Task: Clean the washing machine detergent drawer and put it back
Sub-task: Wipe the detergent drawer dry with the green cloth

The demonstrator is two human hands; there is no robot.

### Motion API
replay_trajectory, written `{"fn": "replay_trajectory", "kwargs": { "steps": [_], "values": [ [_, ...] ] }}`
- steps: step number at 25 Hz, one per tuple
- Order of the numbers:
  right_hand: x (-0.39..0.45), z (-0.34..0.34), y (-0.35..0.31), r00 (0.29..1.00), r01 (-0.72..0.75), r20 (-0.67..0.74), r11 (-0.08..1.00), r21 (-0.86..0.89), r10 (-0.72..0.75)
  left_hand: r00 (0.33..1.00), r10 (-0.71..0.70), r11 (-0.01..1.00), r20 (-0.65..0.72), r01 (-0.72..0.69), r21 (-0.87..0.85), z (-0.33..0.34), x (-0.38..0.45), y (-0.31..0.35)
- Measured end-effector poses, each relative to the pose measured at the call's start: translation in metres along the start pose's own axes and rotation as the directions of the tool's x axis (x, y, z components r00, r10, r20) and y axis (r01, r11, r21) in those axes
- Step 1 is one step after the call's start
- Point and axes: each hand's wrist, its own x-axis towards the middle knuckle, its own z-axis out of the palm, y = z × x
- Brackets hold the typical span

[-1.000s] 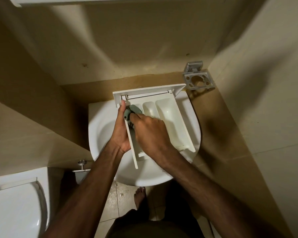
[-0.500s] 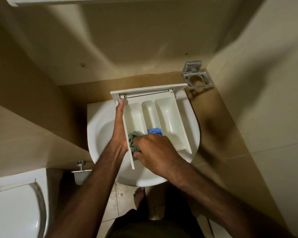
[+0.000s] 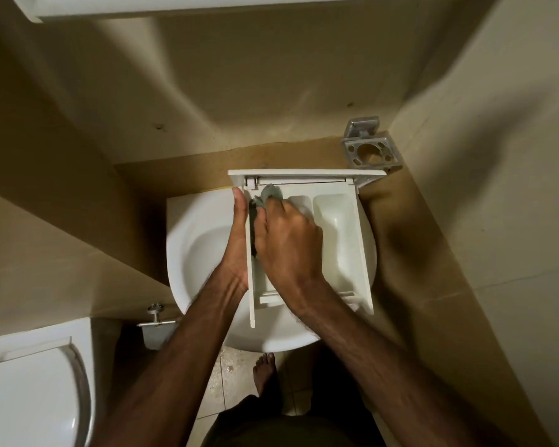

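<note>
The white detergent drawer (image 3: 346, 240) lies across the white washbasin (image 3: 200, 240), its front panel towards the wall. My left hand (image 3: 238, 240) holds the drawer's left side wall, thumb stretched along the top edge; its fingers are hidden below. My right hand (image 3: 288, 240) grips a grey-green cloth (image 3: 267, 196) and presses it into the far end of the left compartment, just behind the front panel. The two compartments to the right lie open to view and look pale and bare.
A metal toothbrush holder (image 3: 368, 150) is fixed to the wall at the far right of the basin. A white toilet lid (image 3: 29, 398) sits at lower left, with a valve (image 3: 155, 314) beside it. My bare foot (image 3: 265, 372) stands on the tiled floor under the basin.
My right hand has slid the cloth from the near end of the left compartment to its far end. The blue insert seen half a second ago is now hidden under my hand.
</note>
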Motion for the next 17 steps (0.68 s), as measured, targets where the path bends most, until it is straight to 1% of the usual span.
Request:
{"fn": "replay_trajectory", "kwargs": {
  "steps": [1, 3, 4, 5, 7, 8, 10, 14, 16, 17],
  "values": [
    [-0.007, 0.002, 0.001, 0.999, 0.029, 0.018, 0.999, -0.013, -0.029, 1.0, 0.001, 1.0, 0.011, -0.001, -0.013, 0.001, 0.0, 0.003],
    [-0.018, 0.003, 0.002, 0.989, 0.094, 0.118, 0.996, -0.01, -0.092, 1.0, -0.013, 1.0, 0.025, 0.013, 0.009, -0.001, 0.001, 0.007],
    [-0.02, 0.002, 0.004, 0.981, 0.11, 0.158, 0.994, 0.012, -0.11, 0.999, -0.042, 0.999, 0.031, 0.041, 0.025, -0.002, 0.001, 0.007],
    [-0.022, -0.002, 0.007, 0.975, 0.107, 0.191, 0.993, 0.047, -0.114, 0.996, -0.079, 0.996, 0.035, 0.077, 0.042, -0.001, 0.0, 0.007],
    [-0.025, -0.013, 0.011, 0.975, 0.034, 0.213, 0.99, 0.139, -0.063, 0.99, -0.124, 0.991, 0.067, 0.12, 0.056, -0.005, 0.001, 0.006],
    [-0.027, -0.017, 0.015, 0.98, -0.003, 0.197, 0.983, 0.184, -0.034, 0.99, -0.126, 0.991, 0.071, 0.121, 0.063, -0.009, 0.002, 0.006],
    [-0.03, -0.023, 0.023, 0.995, -0.026, 0.099, 0.977, 0.21, 0.005, 0.995, -0.089, 0.991, 0.047, 0.084, 0.102, -0.012, 0.001, 0.013],
    [-0.033, -0.023, 0.032, 0.997, -0.022, -0.075, 0.996, 0.091, 0.029, 0.997, -0.045, 0.974, 0.061, 0.03, 0.226, -0.02, 0.002, 0.018],
    [-0.028, -0.022, 0.036, 0.98, -0.064, -0.189, 0.998, 0.028, 0.069, 0.997, -0.036, 0.974, 0.074, 0.018, 0.225, -0.023, 0.001, 0.016],
    [-0.023, -0.021, 0.039, 0.968, -0.098, -0.229, 0.995, 0.026, 0.102, 0.997, -0.037, 0.975, 0.07, 0.02, 0.219, -0.024, 0.0, 0.015]
  ]
}}
